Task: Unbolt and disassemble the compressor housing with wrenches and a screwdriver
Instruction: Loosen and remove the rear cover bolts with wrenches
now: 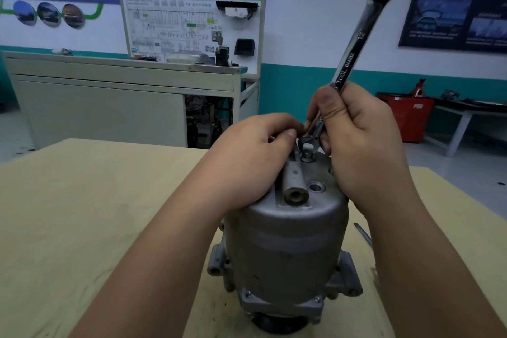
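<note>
A grey metal compressor housing (285, 250) stands upright on the wooden table (96, 214). My left hand (247, 162) rests over its top, fingers curled around the raised tube fitting. My right hand (362, 143) grips the shaft of a chrome combination wrench (359, 35) marked 12. The wrench stands nearly upright, its open end high in the air and its lower end sitting just above a bolt (307, 156) on the housing's top. An empty bolt hole (316, 187) shows beside the tube.
A screwdriver tip (362, 233) lies on the table to the right of the housing, mostly hidden by my right forearm. Behind the table stand a grey cabinet (115, 101) with a wiring display board, and a red bin (411, 118) at the far right.
</note>
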